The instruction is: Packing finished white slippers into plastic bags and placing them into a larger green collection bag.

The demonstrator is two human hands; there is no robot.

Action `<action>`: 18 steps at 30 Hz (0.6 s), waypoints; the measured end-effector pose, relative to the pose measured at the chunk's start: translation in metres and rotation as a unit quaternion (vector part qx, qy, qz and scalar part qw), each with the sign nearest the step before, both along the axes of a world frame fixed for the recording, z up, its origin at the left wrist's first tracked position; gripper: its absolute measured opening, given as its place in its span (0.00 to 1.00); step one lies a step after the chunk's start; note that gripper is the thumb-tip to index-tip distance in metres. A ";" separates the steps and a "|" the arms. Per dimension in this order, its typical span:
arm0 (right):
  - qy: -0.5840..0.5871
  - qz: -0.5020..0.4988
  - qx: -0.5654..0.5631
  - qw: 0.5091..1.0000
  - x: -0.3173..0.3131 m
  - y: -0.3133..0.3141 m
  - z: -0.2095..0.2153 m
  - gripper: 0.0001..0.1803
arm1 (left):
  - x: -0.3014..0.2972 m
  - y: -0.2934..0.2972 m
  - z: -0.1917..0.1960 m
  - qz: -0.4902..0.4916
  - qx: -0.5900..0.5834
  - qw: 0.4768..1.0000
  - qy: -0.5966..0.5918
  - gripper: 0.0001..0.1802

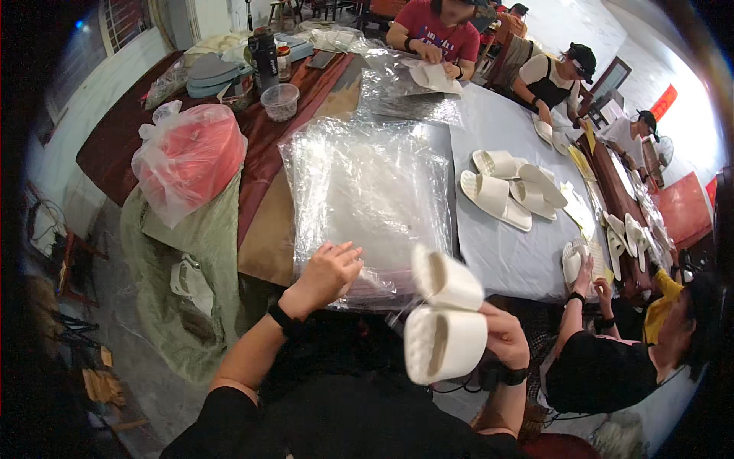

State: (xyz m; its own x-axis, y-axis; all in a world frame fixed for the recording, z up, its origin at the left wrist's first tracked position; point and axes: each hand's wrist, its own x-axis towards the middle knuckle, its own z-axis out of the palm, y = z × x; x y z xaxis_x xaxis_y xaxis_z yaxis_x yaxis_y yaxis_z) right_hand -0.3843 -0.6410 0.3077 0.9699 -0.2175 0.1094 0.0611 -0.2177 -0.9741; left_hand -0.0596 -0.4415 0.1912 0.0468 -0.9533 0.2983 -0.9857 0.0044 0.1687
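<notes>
A pair of cream-white slide slippers is held up near the table's front edge, sole to sole or side by side; I cannot tell which. My right hand grips them from the right, and the upper slipper is slightly blurred. My left hand is empty, its fingers stretched out over the near left corner of a stack of clear plastic bags. Whether its fingertips touch the plastic is unclear. To the right of the stack, several more cream slippers lie grouped on the grey table cover.
A red bundle in a plastic bag stands on the left, above a green sack. Behind are a black bottle and a clear tub. Across the table a person in red handles a slipper; another person works close at right.
</notes>
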 end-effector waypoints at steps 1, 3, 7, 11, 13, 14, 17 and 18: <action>0.023 0.070 -0.033 0.997 0.004 -0.005 -0.005 0.19 | 0.000 -0.006 0.002 0.028 -0.049 0.995 0.077 0.17; 0.010 0.184 -0.064 0.981 0.021 -0.007 -0.001 0.19 | -0.002 -0.015 0.012 0.056 -0.100 0.982 0.152 0.15; 0.019 0.194 -0.035 0.980 0.047 -0.001 -0.011 0.20 | -0.007 -0.024 0.035 0.110 -0.190 0.924 0.313 0.13; 0.057 0.155 -0.064 0.984 0.055 0.003 -0.013 0.23 | -0.012 -0.027 0.050 0.143 -0.229 0.911 0.311 0.13; 0.049 0.132 -0.113 0.984 0.056 0.006 -0.021 0.21 | -0.017 -0.026 0.060 0.139 -0.203 0.937 0.248 0.14; 0.051 0.093 -0.179 0.978 0.056 0.007 -0.022 0.19 | -0.019 -0.025 0.059 0.129 -0.192 0.948 0.217 0.15; 0.026 0.002 -0.284 0.958 0.062 0.017 -0.020 0.13 | -0.030 -0.026 0.056 0.111 -0.180 0.970 0.116 0.15; 0.032 -0.038 -0.303 0.952 0.063 0.018 -0.020 0.11 | -0.036 -0.026 0.055 0.117 -0.141 0.976 0.119 0.16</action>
State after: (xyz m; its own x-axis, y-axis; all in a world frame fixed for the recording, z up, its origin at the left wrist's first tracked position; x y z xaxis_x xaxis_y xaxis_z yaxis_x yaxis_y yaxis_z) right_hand -0.3213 -0.6233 0.2876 0.9627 -0.2032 0.1785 -0.0324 -0.7419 -0.6697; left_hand -0.0960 -0.4679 0.2467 0.3531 -0.7903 0.5008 -0.8981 -0.1363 0.4181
